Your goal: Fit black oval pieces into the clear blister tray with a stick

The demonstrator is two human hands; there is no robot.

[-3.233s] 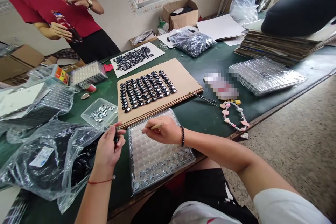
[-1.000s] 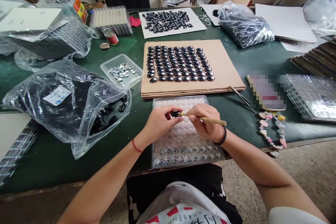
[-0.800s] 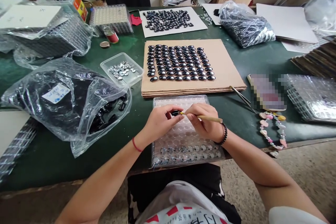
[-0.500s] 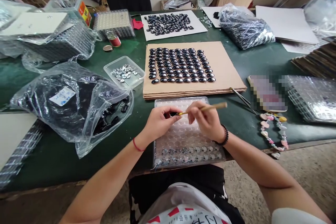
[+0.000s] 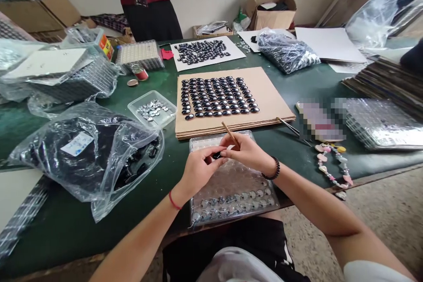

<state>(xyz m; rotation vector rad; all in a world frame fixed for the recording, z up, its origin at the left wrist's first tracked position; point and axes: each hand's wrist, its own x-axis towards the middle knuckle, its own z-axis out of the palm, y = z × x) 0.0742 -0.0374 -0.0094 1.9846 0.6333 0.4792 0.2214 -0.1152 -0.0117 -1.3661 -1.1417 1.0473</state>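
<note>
My left hand [image 5: 200,168] is closed, pinching a small shiny black piece [image 5: 216,155] between thumb and fingers. Close against it, my right hand [image 5: 247,154] is closed around a thin wooden stick [image 5: 227,129], whose upper end points up and left. The fingertips of both hands meet at the black piece, and something small and white [image 5: 230,147] shows there. Beneath the hands lies a clear plastic tray [image 5: 231,181] with round hollows; its front rows hold small round parts. Just beyond, rows of glossy black oval pieces [image 5: 216,95] lie on a cardboard stack [image 5: 274,97].
To the left are a plastic bag of black pieces [image 5: 99,150] and a clear box of small metal parts [image 5: 132,105]. Tweezers [image 5: 292,128], a phone [image 5: 320,123] and a bead bracelet [image 5: 320,158] lie right. A person [image 5: 148,13] stands across the table.
My right hand has turned and moved in to the left hand, its fingertips now at the black piece. The stick has swung from pointing right to pointing up. The camera view has tilted up.
</note>
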